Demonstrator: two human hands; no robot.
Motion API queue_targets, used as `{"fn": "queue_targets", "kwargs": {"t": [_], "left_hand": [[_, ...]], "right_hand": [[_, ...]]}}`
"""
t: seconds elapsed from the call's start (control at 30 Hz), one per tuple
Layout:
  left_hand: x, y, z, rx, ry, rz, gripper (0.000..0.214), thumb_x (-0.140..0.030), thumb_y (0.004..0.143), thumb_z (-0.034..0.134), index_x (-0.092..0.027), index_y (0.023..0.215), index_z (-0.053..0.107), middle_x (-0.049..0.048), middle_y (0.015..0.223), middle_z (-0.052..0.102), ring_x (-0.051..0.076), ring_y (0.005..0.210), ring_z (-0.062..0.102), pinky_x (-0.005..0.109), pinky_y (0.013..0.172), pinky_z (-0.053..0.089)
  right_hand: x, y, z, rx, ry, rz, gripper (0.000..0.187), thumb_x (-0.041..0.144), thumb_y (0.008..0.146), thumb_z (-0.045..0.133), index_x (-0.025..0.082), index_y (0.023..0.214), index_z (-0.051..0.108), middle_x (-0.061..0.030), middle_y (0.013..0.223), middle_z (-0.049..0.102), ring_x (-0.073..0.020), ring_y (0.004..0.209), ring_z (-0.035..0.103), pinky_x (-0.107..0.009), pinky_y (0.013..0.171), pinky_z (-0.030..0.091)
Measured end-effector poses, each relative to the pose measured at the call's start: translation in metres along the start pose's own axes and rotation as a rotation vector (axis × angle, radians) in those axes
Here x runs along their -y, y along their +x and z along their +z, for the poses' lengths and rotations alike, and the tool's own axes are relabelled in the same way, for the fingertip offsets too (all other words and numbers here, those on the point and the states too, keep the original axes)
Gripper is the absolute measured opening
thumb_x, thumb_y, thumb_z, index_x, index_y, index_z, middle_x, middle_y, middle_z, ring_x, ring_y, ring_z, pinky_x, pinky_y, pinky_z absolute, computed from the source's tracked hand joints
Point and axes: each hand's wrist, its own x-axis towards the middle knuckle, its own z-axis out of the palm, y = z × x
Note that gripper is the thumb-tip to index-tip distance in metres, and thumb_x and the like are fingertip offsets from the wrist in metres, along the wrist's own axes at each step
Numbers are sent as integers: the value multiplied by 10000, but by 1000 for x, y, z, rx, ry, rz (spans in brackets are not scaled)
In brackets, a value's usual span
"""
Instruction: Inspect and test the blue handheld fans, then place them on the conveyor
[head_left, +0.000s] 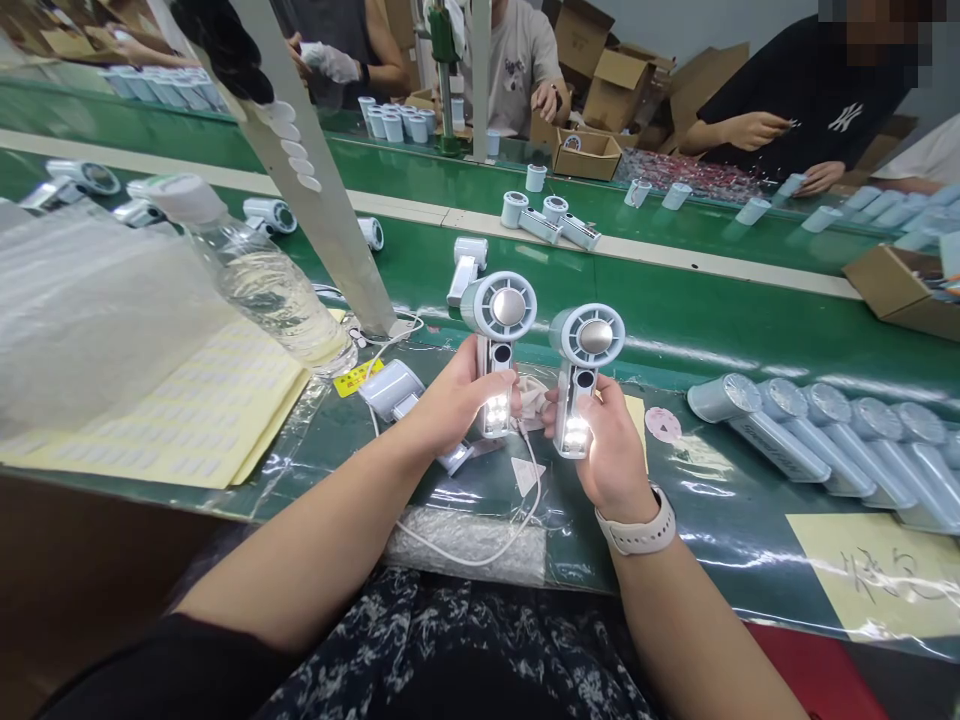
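My left hand (457, 400) is wrapped round the handle of a small white hand-held fan (501, 318), held upright with its round head facing me and a light glowing on the handle. My right hand (611, 440), with a white watch on the wrist, grips a second fan (589, 350) of the same kind, also upright and lit. Both fans are held side by side above the green work surface (675, 330). Another fan (394, 390) lies on the surface just left of my left hand, with a white cable (480, 552) looping beneath.
A row of several finished fans (817, 435) lies at the right. A water bottle (247, 270) stands tilted at left beside yellow label sheets (202, 420) and plastic film. More fans lie on the belt beyond. Other people work across the belt near cardboard boxes (586, 155).
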Motion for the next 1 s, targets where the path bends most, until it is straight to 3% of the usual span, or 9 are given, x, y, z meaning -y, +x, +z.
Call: {"fn": "queue_targets", "kwargs": {"t": [0.13, 0.2, 0.37, 0.47, 0.6, 0.7, 0.83, 1.0], "left_hand": [[2, -2, -2, -63, 81, -16, 467, -421, 789, 736, -227, 1081, 429, 17, 801, 643, 169, 576, 612, 313, 552, 482], [2, -4, 0, -36, 53, -53, 447, -484, 830, 669, -232, 1082, 399, 26, 825, 662, 172, 549, 625, 311, 514, 494], [2, -7, 2, 55, -25, -83, 318, -448, 861, 547, -235, 1042, 394, 5, 760, 677, 194, 550, 666, 328, 495, 540], [4, -7, -2, 110, -11, -45, 333, -459, 867, 544, -243, 1070, 393, 28, 836, 716, 221, 616, 711, 370, 559, 576], [6, -6, -6, 155, -20, 44, 374, -483, 866, 600, -255, 1098, 413, 37, 889, 730, 236, 681, 732, 357, 579, 575], [3, -5, -4, 151, -64, 55, 416, -443, 829, 683, -244, 1121, 464, 43, 935, 724, 223, 783, 734, 326, 648, 571], [-5, -7, 0, 182, -129, -31, 505, -360, 713, 822, -197, 1108, 552, 70, 1004, 700, 226, 900, 703, 321, 743, 553], [-6, -7, -1, 269, -116, -94, 504, -321, 618, 902, -150, 987, 603, 46, 889, 686, 166, 794, 654, 274, 705, 505]], "right_hand": [[5, 1, -1, 99, 101, 50, 280, 486, 822, 676, 241, 899, 564, 1, 752, 701, -151, 563, 615, -279, 470, 483], [7, 1, -2, 186, 156, 99, 358, 578, 851, 618, 220, 870, 625, -17, 751, 702, -150, 551, 605, -284, 464, 490], [8, -1, -1, 262, 209, 144, 451, 608, 911, 543, 208, 914, 750, -74, 906, 762, -233, 796, 702, -399, 739, 608], [8, -3, -1, 245, 224, 93, 341, 550, 897, 611, 266, 1038, 736, -50, 1026, 775, -274, 883, 719, -471, 769, 612], [8, -3, -2, 254, 200, 52, 298, 506, 880, 657, 262, 1028, 740, -59, 1031, 781, -286, 898, 722, -506, 818, 595], [8, -1, -4, 186, 202, 30, 220, 440, 887, 644, 266, 986, 736, -44, 1006, 771, -271, 910, 706, -469, 799, 589], [10, 1, -7, 157, 255, 105, 212, 400, 862, 604, 234, 901, 730, -33, 854, 721, -209, 797, 661, -373, 747, 575], [13, 0, -7, 221, 232, 156, 313, 449, 832, 569, 180, 752, 708, -41, 736, 655, -167, 653, 592, -299, 591, 526]]}}
